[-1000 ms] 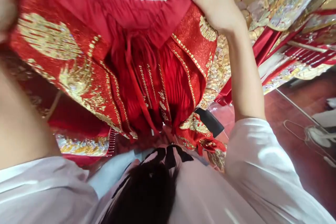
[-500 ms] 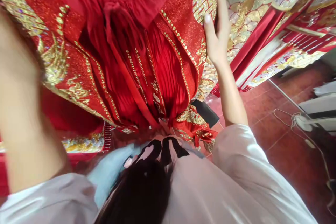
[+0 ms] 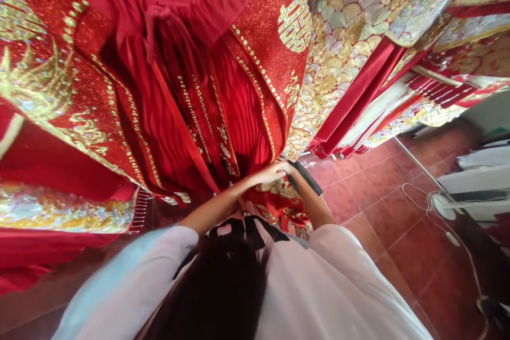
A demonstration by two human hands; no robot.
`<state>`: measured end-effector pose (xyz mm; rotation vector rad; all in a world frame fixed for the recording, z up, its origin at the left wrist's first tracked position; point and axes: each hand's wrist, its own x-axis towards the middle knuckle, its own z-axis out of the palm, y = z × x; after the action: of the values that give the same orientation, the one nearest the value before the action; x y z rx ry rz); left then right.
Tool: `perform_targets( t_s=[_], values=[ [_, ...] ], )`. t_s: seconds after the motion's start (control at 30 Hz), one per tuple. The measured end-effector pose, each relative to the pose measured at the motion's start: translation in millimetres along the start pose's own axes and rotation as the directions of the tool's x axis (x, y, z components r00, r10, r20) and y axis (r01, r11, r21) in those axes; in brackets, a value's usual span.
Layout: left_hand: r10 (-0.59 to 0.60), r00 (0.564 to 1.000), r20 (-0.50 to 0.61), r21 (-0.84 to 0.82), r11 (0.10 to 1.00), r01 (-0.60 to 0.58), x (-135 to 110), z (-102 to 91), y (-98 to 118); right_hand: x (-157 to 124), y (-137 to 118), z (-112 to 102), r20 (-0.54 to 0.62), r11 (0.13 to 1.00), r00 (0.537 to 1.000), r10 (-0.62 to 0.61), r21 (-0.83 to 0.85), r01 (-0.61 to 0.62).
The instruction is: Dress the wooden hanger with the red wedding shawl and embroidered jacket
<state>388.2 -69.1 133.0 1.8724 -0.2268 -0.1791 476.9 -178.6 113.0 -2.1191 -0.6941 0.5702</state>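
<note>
A red garment with gold embroidery (image 3: 255, 5) hangs in front of me, its two beaded front edges spread apart. A red pleated skirt (image 3: 247, 111) with a beaded middle panel and a long red tie (image 3: 187, 127) shows between them. At the bottom corner of the right front panel, my left hand (image 3: 273, 172) and my right hand (image 3: 286, 166) meet and overlap, close to the hem. Their fingers are mostly hidden, so what they hold, if anything, cannot be made out. Red cloth with gold embroidery (image 3: 282, 199) hangs just below my hands.
Gold scale-patterned garments (image 3: 350, 16) hang at the right, with a red strip of cloth (image 3: 358, 95) beside them. Beyond lie a red tiled floor (image 3: 366, 196), a thin pole and a white cable (image 3: 470, 255). A dark flat object (image 3: 308, 178) is right of my hands.
My left hand has come from the far left and my right hand down from the round gold emblem; both now meet at the hem. The view has shifted slightly.
</note>
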Motion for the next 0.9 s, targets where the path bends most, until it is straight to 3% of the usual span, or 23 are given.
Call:
perform_targets(
  t_s=[0.1, 0.17, 0.33, 0.5, 0.63, 0.8, 0.9],
  values=[
    [-0.151, 0.979, -0.136, -0.013, 0.988, 0.151, 21, -11.1, -41, -2, 11, 7, 0.046, 0.999, 0.998, 0.045, 0.026, -0.046],
    [-0.227, 0.959, -0.167, -0.044, 0.974, 0.222, 24, -14.5, -64, -2, 22, 9, 0.059, 0.996, 0.995, 0.074, 0.035, -0.076],
    [-0.293, 0.942, -0.161, -0.162, 0.950, 0.268, 20, -0.7, -90, -11, 40, 12, -0.040, 0.993, 0.992, 0.120, -0.004, -0.120],
    [-0.313, 0.935, -0.166, -0.294, 0.921, 0.256, 12, 12.4, -94, -56, 27, 21, -0.258, 0.987, 0.965, 0.049, -0.139, -0.087],
    [-0.348, 0.914, -0.209, -0.349, 0.899, 0.263, -7, 18.6, -90, -100, 5, 38, -0.339, 0.970, 0.941, -0.007, -0.232, -0.077],
    [-0.341, 0.889, -0.306, -0.360, 0.906, 0.224, -58, 8.3, -71, -133, -13, 62, -0.353, 0.952, 0.935, -0.031, -0.296, -0.080],
    [-0.303, 0.897, -0.322, -0.352, 0.918, 0.184, -98, -6.0, -50, -140, -22, 67, -0.253, 0.943, 0.963, -0.098, -0.333, 0.009]
  ],
)
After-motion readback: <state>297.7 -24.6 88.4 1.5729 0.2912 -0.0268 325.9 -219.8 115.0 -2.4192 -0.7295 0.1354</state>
